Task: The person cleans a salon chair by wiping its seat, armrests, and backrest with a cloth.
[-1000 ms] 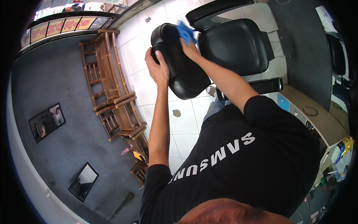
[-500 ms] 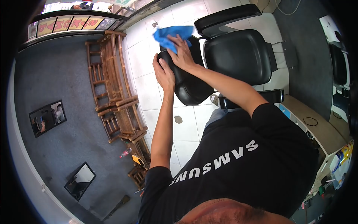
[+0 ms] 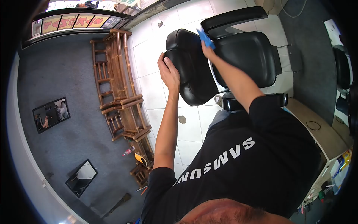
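A black padded barber chair fills the upper middle, its backrest (image 3: 190, 63) toward me and its seat (image 3: 244, 56) beyond. My left hand (image 3: 170, 74) holds the left edge of the backrest, thumb on the padding and fingers at the rim. In my right hand (image 3: 208, 51) is a blue cloth (image 3: 205, 38), bunched up and partly blurred. That hand is at the inner side of the backrest, by the gap between backrest and seat. Its fingers are mostly hidden.
Black armrests (image 3: 235, 18) flank the seat. A bamboo bench (image 3: 123, 86) stands along the left wall, with a plastic bottle (image 3: 128, 151) near its lower end. A wooden counter (image 3: 317, 127) is at the right. White floor tiles (image 3: 149, 91) lie between bench and chair.
My right hand has moved right with the blue cloth, from the backrest's upper left part to its seat-facing side. My left hand stays on the backrest edge. The whole view has shifted slightly.
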`<state>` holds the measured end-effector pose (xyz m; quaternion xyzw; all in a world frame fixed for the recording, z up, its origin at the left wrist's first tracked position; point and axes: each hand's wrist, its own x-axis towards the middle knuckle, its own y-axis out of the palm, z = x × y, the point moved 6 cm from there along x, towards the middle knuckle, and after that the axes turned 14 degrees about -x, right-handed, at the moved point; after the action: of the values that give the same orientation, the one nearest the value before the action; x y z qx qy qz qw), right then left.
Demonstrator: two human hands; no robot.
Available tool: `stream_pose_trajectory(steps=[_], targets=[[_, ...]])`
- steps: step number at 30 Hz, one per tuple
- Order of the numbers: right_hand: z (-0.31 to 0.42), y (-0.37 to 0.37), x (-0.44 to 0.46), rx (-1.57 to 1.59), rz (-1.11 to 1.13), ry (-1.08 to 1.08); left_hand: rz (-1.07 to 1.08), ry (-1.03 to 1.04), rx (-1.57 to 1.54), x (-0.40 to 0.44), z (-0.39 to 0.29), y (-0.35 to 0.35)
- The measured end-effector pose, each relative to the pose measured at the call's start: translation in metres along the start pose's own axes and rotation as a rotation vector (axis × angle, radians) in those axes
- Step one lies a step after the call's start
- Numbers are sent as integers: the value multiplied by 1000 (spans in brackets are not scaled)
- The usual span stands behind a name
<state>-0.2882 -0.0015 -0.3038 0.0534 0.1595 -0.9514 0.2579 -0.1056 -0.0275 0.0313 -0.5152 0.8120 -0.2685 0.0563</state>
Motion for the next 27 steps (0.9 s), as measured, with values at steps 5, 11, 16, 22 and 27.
stream_pose_trajectory(steps=[5,11,16,22,27], targets=[[-79,-44,-178,-386,503,515,-22,22,21,-1,0,1],[-116,-74,-142,-423,412,608,-19,31,29,-2,-3,4],[-40,-16,-15,-194,366,410,-13,43,32,-1,-1,5],[-44,7,-46,-240,343,384,-15,63,52,0,-2,6],[-125,-29,-162,-433,514,522,-4,55,32,2,-1,5]])
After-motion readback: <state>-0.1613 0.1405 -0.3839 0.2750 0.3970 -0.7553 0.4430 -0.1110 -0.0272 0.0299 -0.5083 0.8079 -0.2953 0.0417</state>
